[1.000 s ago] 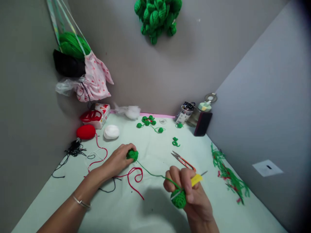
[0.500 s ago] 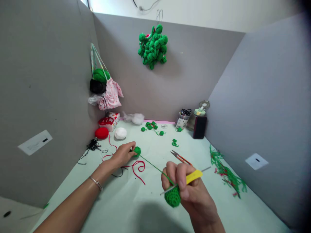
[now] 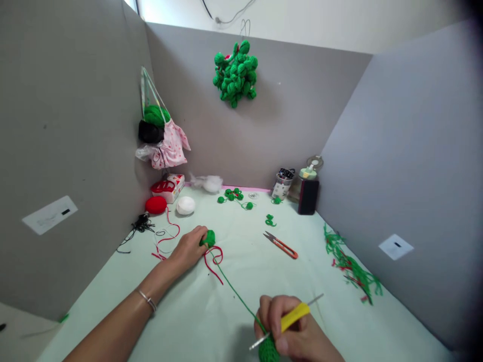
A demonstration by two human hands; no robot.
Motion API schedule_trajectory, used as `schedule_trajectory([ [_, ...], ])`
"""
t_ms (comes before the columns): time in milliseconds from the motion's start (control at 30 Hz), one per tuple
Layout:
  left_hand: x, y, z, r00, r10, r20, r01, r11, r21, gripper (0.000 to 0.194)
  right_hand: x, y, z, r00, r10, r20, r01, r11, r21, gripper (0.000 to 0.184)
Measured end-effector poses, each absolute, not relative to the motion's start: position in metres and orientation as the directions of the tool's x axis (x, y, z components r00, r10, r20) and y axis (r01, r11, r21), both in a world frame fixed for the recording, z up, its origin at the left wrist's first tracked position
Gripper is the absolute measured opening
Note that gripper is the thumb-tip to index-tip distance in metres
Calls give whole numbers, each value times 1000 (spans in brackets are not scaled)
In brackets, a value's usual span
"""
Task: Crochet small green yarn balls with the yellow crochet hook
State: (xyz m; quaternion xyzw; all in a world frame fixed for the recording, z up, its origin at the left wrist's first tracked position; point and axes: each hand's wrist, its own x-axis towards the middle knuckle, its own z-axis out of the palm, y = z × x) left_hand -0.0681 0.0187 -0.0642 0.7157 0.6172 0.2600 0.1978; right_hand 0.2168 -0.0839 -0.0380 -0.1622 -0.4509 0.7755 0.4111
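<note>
My left hand (image 3: 191, 246) is closed on a small ball of green yarn (image 3: 209, 238) at the middle left of the table. From it a green strand (image 3: 234, 289) runs taut to my right hand (image 3: 285, 324), low in the view. The right hand grips a crochet hook with a yellow handle (image 3: 296, 315), together with a green crocheted piece (image 3: 268, 350), partly cut off by the bottom edge. A red yarn strand (image 3: 215, 271) lies curled beside the left hand. Orange-handled thread snips (image 3: 281, 245) rest beyond the right hand.
Red (image 3: 156, 204) and white yarn balls (image 3: 185, 205) sit at the left, near black yarn scraps (image 3: 142, 222). Green scraps (image 3: 350, 266) lie along the right wall. At the back are a pen cup (image 3: 282, 185), a phone (image 3: 308, 197) and small green crocheted pieces (image 3: 234, 194).
My right hand has moved down and toward me with the hook and crocheted piece, uncovering the snips' handle. The left hand has shifted slightly left on the yarn ball; the strand between them is longer.
</note>
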Motion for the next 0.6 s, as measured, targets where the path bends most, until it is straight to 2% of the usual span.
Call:
schedule_trajectory([
  [100,-67,16,-72,62,988,141,766,-137,628,34,225,-81,-17,-603,798,1,-383,-288,-878,24],
  [233,-64,11,-75,-16,982,190,731,-118,672,34,222,-61,5,-603,797,35,-366,-237,-900,26],
  [400,-70,10,-75,-66,966,248,631,-152,760,28,198,-36,-10,-550,835,4,-393,-255,-883,31],
  [600,-66,13,-85,-75,989,130,401,-89,912,31,195,-38,-29,-536,841,-72,-359,-304,-883,32],
])
